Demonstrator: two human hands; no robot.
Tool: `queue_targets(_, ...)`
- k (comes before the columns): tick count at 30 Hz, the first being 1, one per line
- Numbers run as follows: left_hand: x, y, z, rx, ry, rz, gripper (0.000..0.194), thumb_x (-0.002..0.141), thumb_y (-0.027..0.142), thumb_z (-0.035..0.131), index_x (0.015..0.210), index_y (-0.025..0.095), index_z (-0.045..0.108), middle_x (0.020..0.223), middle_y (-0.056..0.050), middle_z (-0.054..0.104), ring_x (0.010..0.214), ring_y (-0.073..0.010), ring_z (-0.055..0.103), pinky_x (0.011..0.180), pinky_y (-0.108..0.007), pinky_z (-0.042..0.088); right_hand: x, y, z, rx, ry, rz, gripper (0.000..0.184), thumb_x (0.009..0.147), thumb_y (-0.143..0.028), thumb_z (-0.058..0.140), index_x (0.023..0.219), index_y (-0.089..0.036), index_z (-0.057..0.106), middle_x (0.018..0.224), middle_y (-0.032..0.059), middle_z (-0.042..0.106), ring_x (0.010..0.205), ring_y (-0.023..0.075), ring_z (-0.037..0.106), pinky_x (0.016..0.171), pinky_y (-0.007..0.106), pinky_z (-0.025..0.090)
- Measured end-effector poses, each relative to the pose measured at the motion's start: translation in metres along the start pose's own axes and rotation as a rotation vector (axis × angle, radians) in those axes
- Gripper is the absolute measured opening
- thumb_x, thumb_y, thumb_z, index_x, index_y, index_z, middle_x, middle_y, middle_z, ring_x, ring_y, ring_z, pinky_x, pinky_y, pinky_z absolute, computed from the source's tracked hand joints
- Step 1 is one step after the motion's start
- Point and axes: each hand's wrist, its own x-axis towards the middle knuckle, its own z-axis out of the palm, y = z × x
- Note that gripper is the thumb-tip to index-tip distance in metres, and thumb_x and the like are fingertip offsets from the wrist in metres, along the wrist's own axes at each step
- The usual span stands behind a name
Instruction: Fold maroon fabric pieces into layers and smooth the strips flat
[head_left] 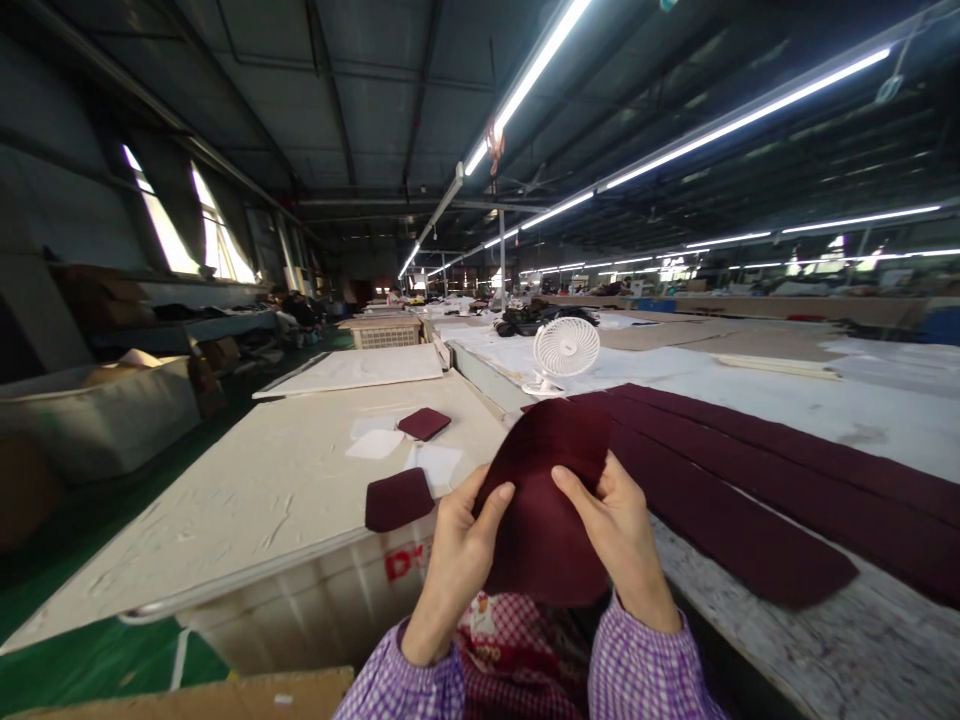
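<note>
Between my two hands is a maroon fabric piece (551, 540), bent and held up in front of my body. My left hand (469, 530) grips its left edge, thumb on the near face and fingers behind. On the opposite side my right hand (615, 520) pinches it the same way. Long maroon fabric panels (735, 500) lie flat on the table to my right. To the left, a small maroon piece (399, 499) rests at the edge of a cream-covered board, with another maroon piece (424, 424) beyond it among white pieces (375, 443).
A white fan (566, 347) stands on the right-hand table (862, 390). The cream board (247, 480) lies over a large white bin (300, 610). A cardboard edge (210, 697) is at the lower left. Another bin (112, 420) stands across the green floor (255, 400).
</note>
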Motion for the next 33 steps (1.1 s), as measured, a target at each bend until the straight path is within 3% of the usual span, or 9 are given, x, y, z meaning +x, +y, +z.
queue_targets(4,0.0,0.001,-0.003,-0.381,-0.084,-0.281,0.028,0.075,0.031,0.069,0.098,0.014,0.068,0.086,-0.007,0.072,0.077,-0.0202,0.066,0.073,-0.029,0.051,0.003,0.003,0.002,0.088,0.002,-0.031,0.053,0.08,-0.034,0.064,0.127,-0.021,0.044,0.121,0.0103,0.061,0.107,0.0226,0.06,0.095,0.041,0.048)
queue_targets(6,0.0,0.001,-0.002,-0.524,-0.088,-0.385,0.025,0.073,0.029,0.072,0.091,0.012,0.068,0.083,-0.009,0.072,0.076,-0.0204,0.067,0.075,-0.03,0.052,0.003,0.006,0.004,0.044,0.029,-0.088,0.067,0.08,-0.033,0.065,0.138,-0.025,0.032,0.137,0.0103,0.048,0.116,0.0233,0.054,0.1,0.043,0.045)
queue_targets(9,0.0,0.002,0.0,-0.637,-0.073,-0.459,0.024,0.073,0.026,0.072,0.09,0.01,0.067,0.084,-0.011,0.072,0.077,-0.0211,0.068,0.077,-0.031,0.053,0.002,0.011,0.006,-0.106,0.065,-0.191,0.074,0.08,-0.032,0.065,0.143,-0.031,0.025,0.149,0.0063,0.029,0.128,0.0247,0.042,0.106,0.046,0.038)
queue_targets(11,0.002,0.002,0.001,-0.664,-0.061,-0.493,0.027,0.075,0.027,0.071,0.094,0.009,0.067,0.086,-0.012,0.072,0.079,-0.022,0.069,0.079,-0.031,0.054,0.001,0.012,0.006,-0.171,0.059,-0.22,0.075,0.081,-0.032,0.065,0.143,-0.031,0.024,0.147,0.0075,0.033,0.128,0.0252,0.043,0.104,0.046,0.04)
queue_targets(13,0.004,0.003,-0.001,-0.683,-0.041,-0.521,0.029,0.076,0.028,0.069,0.097,0.009,0.066,0.087,-0.013,0.072,0.08,-0.023,0.069,0.08,-0.033,0.055,0.0,0.01,0.003,-0.162,0.024,-0.237,0.076,0.081,-0.03,0.064,0.144,-0.03,0.022,0.14,0.01,0.042,0.119,0.0244,0.051,0.095,0.043,0.048)
queue_targets(15,0.005,0.005,-0.004,-0.696,-0.015,-0.538,0.031,0.076,0.029,0.069,0.1,0.009,0.066,0.088,-0.013,0.072,0.081,-0.0238,0.069,0.081,-0.034,0.055,0.0,0.006,-0.001,-0.149,0.011,-0.295,0.072,0.081,-0.027,0.065,0.142,-0.032,0.026,0.135,0.0099,0.046,0.108,0.0222,0.057,0.083,0.038,0.054)
queue_targets(17,0.007,0.008,-0.008,-0.703,0.007,-0.547,0.034,0.075,0.028,0.07,0.102,0.009,0.065,0.09,-0.013,0.072,0.082,-0.0246,0.069,0.083,-0.035,0.055,0.0,0.0,-0.007,-0.199,0.035,-0.399,0.058,0.081,-0.022,0.065,0.133,-0.031,0.041,0.131,0.0083,0.047,0.105,0.0211,0.057,0.078,0.035,0.054)
queue_targets(21,0.006,0.012,-0.012,-0.719,-0.013,-0.553,0.031,0.075,0.026,0.07,0.1,0.009,0.066,0.091,-0.013,0.072,0.085,-0.0252,0.069,0.084,-0.036,0.054,0.001,-0.007,-0.012,-0.318,0.017,-0.499,0.025,0.083,-0.021,0.063,0.107,-0.027,0.06,0.118,0.006,0.051,0.11,0.0223,0.051,0.087,0.038,0.049)
queue_targets(33,0.002,0.009,-0.016,-0.762,-0.043,-0.511,0.022,0.077,0.019,0.068,0.096,0.008,0.067,0.085,-0.011,0.073,0.083,-0.0225,0.069,0.085,-0.033,0.055,-0.004,-0.001,-0.016,-0.094,-0.068,-0.282,0.023,0.081,-0.027,0.065,0.103,-0.026,0.059,0.121,0.0044,0.047,0.107,0.0192,0.053,0.083,0.029,0.047)
